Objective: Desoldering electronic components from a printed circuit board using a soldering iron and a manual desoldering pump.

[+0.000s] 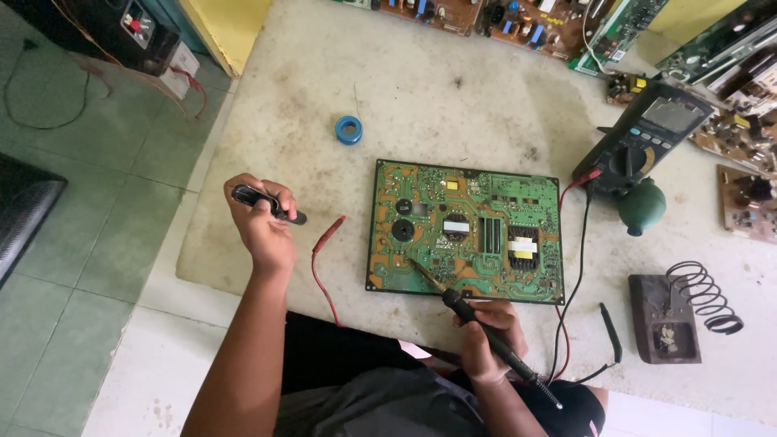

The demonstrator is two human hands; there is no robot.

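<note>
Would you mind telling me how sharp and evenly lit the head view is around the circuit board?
Head view: soft, even light, no harsh glare; the green circuit board is sharp, the black soldering iron in the right hand too; the left hand looks slightly soft; edges bend from wide-angle distortion.

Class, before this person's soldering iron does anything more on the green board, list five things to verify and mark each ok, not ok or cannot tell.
1. Right hand grips soldering iron: ok.
2. Tip on circuit board: ok.
3. Board flat on table: ok.
4. Left hand holds black tool off the board: ok.
5. Iron hot: cannot tell.
</note>
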